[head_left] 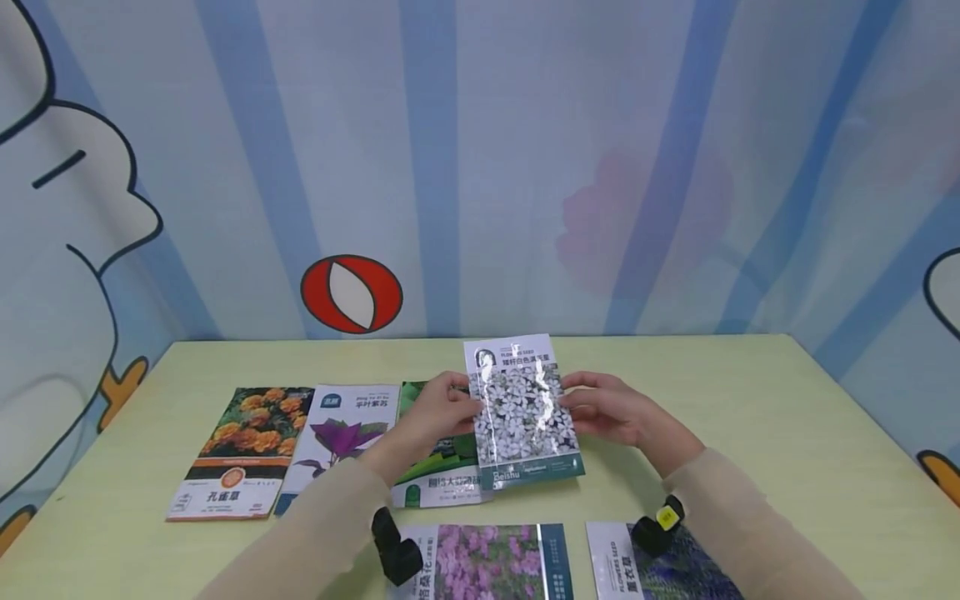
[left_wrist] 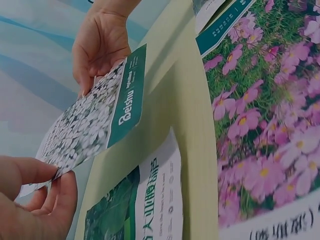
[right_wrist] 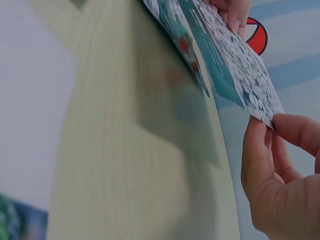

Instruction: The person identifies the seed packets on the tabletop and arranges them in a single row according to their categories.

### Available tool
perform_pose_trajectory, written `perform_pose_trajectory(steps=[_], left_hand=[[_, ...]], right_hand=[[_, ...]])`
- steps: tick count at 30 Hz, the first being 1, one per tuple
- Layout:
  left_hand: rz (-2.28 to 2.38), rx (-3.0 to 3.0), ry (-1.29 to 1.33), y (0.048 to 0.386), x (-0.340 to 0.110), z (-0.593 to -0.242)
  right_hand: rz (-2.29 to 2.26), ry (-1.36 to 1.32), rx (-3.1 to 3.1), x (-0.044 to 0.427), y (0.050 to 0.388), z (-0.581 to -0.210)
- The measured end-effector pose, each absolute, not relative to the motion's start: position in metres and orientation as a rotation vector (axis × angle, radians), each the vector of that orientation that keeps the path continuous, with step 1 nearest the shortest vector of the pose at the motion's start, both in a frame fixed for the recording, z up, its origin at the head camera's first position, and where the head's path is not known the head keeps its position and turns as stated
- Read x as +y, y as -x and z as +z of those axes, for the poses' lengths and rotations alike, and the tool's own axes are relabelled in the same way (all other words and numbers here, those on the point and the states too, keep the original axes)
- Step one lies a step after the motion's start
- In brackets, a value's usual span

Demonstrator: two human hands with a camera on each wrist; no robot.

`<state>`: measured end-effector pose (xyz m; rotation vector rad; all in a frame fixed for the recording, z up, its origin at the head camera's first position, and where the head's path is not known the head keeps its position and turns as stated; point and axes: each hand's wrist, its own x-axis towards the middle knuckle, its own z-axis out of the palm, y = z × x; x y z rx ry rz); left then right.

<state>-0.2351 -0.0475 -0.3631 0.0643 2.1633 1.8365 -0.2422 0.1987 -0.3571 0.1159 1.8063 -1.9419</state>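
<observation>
A seed packet with white flowers and a green lower band (head_left: 521,417) is held up, tilted, above the table between both hands. My left hand (head_left: 442,410) pinches its left edge between thumb and fingers. On the opposite edge my right hand (head_left: 611,408) pinches it the same way; the right wrist view shows thumb and fingertips (right_wrist: 287,172) on a corner. Below the held packet's left part lies a green-leaf seed packet (head_left: 442,492), partly hidden by the packet and my left hand. The left wrist view shows a gap between the two packets.
An orange-marigold packet (head_left: 240,450) and a purple-leaf packet (head_left: 352,433) lie to the left on the pale table (head_left: 757,433). Nearer, a pink-flower packet (head_left: 491,562) and a lavender packet (head_left: 611,558) are partly covered by my forearms. A printed curtain (head_left: 517,167) hangs behind the table.
</observation>
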Motion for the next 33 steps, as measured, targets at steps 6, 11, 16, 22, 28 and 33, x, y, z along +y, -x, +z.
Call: perform_pose_trajectory(steps=[6, 11, 16, 22, 28, 33], left_hand=[[1.847, 2.191, -0.066, 0.235, -0.037, -0.368], [1.812, 2.242, -0.094, 0.236, -0.031, -0.371], [1.784, 2.273, -0.114, 0.239, -0.028, -0.375], [1.714, 2.337, -0.15, 0.24, -0.026, -0.377], [1.642, 2.407, -0.139, 0.242, -0.021, -0.376], [1.598, 2.438, -0.132, 0.241, -0.02, -0.375]], right_hand=[[-1.894, -0.154, 1.889, 0.207, 0.24, -0.36], [-1.867, -0.169, 1.941, 0.21, 0.24, -0.362], [-1.851, -0.186, 1.949, 0.212, 0.239, -0.363], [-1.805, -0.232, 2.029, 0.211, 0.241, -0.369], [-1.646, -0.297, 2.241, 0.205, 0.24, -0.37], [-1.595, -0.295, 2.312, 0.203, 0.238, -0.372]])
